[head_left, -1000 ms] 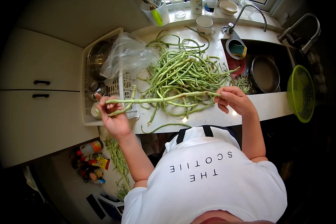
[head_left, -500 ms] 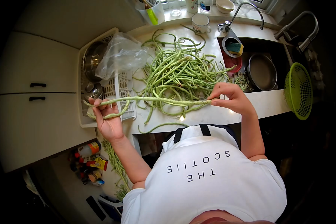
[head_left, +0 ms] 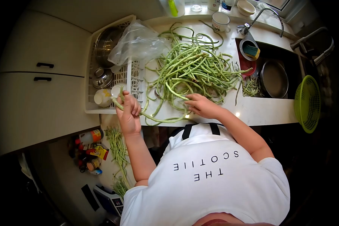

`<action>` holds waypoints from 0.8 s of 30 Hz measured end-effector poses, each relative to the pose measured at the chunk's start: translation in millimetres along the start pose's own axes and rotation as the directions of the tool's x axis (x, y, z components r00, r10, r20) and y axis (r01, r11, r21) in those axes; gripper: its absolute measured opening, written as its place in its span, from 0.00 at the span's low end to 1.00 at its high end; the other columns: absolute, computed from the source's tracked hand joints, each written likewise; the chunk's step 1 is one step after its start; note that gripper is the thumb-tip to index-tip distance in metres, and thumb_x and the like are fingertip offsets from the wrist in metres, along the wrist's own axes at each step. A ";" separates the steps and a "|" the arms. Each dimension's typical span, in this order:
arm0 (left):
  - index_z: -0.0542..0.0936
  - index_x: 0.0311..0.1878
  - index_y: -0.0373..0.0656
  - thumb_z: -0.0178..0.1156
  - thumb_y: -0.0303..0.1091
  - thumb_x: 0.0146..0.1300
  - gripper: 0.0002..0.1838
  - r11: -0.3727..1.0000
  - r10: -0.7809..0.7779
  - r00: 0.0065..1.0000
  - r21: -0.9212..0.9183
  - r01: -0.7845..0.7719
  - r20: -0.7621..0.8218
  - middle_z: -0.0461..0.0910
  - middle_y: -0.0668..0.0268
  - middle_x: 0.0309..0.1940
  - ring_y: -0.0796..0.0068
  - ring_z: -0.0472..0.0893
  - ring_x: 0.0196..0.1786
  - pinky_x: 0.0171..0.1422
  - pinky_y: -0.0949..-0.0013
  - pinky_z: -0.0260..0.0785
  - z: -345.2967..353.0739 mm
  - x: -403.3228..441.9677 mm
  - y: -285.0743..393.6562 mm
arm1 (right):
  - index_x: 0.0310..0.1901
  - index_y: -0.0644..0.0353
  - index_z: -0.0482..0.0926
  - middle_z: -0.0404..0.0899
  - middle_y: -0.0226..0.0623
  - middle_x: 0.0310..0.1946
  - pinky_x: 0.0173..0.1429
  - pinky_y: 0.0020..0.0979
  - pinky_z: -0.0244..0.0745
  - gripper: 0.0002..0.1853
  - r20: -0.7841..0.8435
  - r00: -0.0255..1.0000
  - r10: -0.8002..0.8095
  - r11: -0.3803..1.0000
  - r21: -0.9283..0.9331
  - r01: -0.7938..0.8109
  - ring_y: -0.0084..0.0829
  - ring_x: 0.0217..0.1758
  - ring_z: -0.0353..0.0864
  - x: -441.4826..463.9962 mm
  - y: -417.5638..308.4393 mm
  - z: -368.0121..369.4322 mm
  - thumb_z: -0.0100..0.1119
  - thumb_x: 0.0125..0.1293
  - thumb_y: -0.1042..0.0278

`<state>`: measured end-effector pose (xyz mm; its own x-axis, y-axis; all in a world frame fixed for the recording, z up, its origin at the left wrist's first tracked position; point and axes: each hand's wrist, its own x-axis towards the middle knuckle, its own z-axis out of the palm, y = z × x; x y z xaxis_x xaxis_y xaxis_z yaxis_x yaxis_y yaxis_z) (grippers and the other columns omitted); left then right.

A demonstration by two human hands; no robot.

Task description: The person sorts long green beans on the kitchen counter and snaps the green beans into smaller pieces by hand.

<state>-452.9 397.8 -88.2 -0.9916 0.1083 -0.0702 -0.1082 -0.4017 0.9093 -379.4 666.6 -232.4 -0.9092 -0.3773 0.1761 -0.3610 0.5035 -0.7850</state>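
My left hand [head_left: 129, 113] is closed around long green beans, just in front of the white dish rack. A bean end sticks up past its fingers, and a long bean [head_left: 162, 119] droops from it toward the counter's front edge. At the near edge of the pile of long beans [head_left: 199, 66], my right hand [head_left: 203, 106] has its fingers apart and reaching in. Its fingertips are beside or touching a curved bean there; the exact contact is hard to make out.
A dish rack [head_left: 135, 84] with metal pots, cups and a clear plastic bag [head_left: 137, 41] stands left. The sink [head_left: 294, 75] at right holds a pan [head_left: 275, 81] and bean pieces [head_left: 251, 87]. A green colander [head_left: 307, 105] is at the counter's right end. More beans [head_left: 118, 150] lie lower left.
My right hand has let go of the bean end and moved left to the pile. The stretched bean now droops from my left hand, whose fingers have closed more. The view has shifted.
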 end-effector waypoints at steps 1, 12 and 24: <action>0.74 0.49 0.39 0.52 0.37 0.76 0.10 0.999 -0.010 0.997 0.042 0.013 -0.076 0.56 0.79 0.19 0.88 0.54 0.20 0.24 0.80 0.46 1.8 -1.0 -2.0 | 0.55 0.59 0.80 0.77 0.46 0.55 0.64 0.43 0.69 0.16 0.061 0.995 0.081 0.996 0.042 -0.084 0.49 0.60 0.74 4.5 1.6 2.3 0.60 0.66 0.69; 0.81 0.48 0.35 0.52 0.41 0.76 0.17 0.936 -0.111 0.991 0.327 0.128 -0.072 0.79 0.69 0.29 0.90 0.62 0.22 0.22 0.82 0.49 28.9 -7.7 -33.1 | 0.61 0.62 0.71 0.80 0.40 0.46 0.39 0.24 0.76 0.18 -0.030 0.951 0.309 0.320 0.945 -0.074 0.22 0.31 0.78 22.6 -79.8 -89.0 0.55 0.72 0.72; 0.81 0.54 0.36 0.60 0.31 0.71 0.13 0.977 -0.077 0.963 0.213 0.022 0.258 0.83 0.67 0.43 0.83 0.79 0.42 0.48 0.78 0.72 96.9 -16.5 -37.6 | 0.58 0.67 0.74 0.83 0.38 0.48 0.55 0.30 0.80 0.17 -0.137 0.936 0.325 0.494 0.868 -0.045 0.27 0.50 0.84 24.3 -85.5 -80.2 0.60 0.69 0.78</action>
<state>-425.7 499.2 -81.5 -0.9285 0.3699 -0.0322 -0.1122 -0.1967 0.9740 -387.3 676.7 -113.3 -0.9965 -0.0832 -0.0090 0.0425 -0.4097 -0.9112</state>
